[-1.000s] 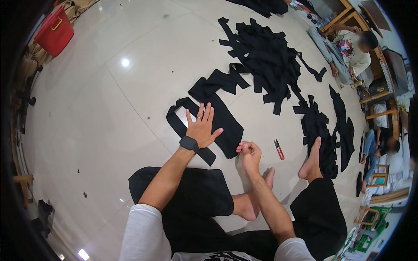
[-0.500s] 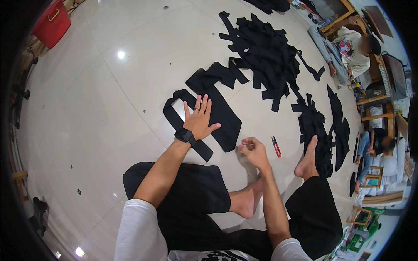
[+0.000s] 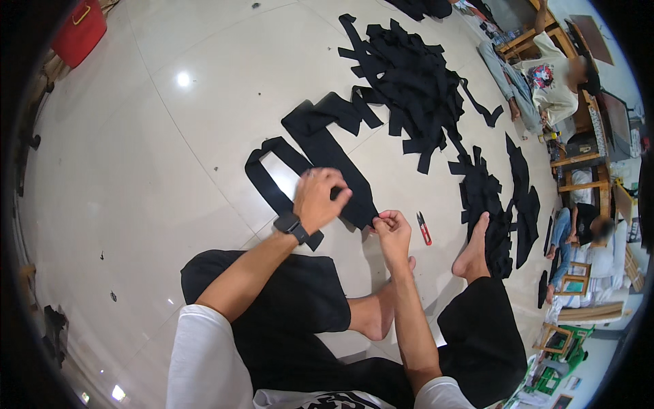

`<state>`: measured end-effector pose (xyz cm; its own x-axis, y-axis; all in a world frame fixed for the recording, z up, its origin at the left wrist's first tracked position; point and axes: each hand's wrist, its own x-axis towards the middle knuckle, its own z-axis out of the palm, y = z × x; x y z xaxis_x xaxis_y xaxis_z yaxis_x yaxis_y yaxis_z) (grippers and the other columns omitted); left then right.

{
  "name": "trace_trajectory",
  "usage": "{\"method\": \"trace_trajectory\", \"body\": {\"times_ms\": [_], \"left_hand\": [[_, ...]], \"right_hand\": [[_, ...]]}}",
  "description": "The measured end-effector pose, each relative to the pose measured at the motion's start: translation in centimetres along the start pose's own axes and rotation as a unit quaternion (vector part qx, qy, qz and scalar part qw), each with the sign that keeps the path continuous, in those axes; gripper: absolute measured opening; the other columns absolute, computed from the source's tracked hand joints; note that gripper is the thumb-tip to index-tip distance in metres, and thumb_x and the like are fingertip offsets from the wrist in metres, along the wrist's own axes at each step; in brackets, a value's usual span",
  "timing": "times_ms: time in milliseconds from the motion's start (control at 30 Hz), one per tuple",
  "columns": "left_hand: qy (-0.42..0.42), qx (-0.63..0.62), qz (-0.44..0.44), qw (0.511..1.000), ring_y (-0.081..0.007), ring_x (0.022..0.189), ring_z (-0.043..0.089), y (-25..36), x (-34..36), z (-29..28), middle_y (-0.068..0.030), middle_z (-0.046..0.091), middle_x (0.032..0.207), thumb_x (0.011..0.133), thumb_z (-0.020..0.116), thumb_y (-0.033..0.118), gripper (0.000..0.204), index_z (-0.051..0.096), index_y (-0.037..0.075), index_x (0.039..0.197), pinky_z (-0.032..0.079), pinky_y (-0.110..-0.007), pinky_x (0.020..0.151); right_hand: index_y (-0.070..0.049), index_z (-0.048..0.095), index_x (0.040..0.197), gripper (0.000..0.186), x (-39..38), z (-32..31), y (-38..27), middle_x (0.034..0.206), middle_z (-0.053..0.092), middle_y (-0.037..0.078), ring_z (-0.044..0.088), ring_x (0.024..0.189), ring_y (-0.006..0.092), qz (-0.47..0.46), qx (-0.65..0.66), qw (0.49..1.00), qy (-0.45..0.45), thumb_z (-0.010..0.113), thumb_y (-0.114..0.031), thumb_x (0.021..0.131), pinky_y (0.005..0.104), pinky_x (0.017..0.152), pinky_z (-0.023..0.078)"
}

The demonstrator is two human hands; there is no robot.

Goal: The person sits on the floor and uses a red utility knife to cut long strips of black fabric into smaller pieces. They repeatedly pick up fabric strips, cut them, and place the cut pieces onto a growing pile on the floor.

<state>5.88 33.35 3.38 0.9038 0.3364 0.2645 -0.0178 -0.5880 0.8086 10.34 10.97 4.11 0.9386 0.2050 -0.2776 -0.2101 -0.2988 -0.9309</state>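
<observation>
A wide black fabric strip (image 3: 337, 163) lies on the floor in front of me, its near end cut to a slanted corner. My right hand (image 3: 393, 235) pinches that corner between thumb and fingertips. Just left of it, my left hand (image 3: 319, 199) hovers over the strip with curled fingers, slightly blurred; a gap shows between thumb and fingers, and nothing is seen in it. Under that wrist, which wears a dark watch (image 3: 291, 226), passes a narrower black strip (image 3: 262, 178) bent into a loop. Red-handled thread snips (image 3: 424, 229) rest right of my right hand.
A large heap of black fabric strips (image 3: 415, 82) spreads at the far side, with a smaller pile (image 3: 484, 204) beside my right foot. A red bin (image 3: 78, 34) stands far left. Two people sit on the right near wooden frames (image 3: 579, 184).
My left hand has lifted from lying flat on the fabric, curled its fingers and drawn nearer to me. My right hand has moved onto the strip's corner and taken hold of it.
</observation>
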Motion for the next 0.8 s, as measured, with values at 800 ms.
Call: {"method": "trace_trajectory", "body": {"times_ms": [800], "left_hand": [[-0.105,-0.582,-0.498,0.634,-0.0181,0.096,0.063,3.0,-2.9,1.1,-0.0116,0.065,0.108,0.098,0.071,0.02,0.029,0.057,-0.002,0.11,0.052,-0.034,0.09]], "right_hand": [[0.002,0.074,0.095,0.012,-2.3,-0.2,-4.9,0.095,0.073,0.015,0.069,0.09,0.0261,-0.2,-0.24,0.946,-0.083,0.069,-0.005,0.087,0.0366,0.085,0.051]]}}
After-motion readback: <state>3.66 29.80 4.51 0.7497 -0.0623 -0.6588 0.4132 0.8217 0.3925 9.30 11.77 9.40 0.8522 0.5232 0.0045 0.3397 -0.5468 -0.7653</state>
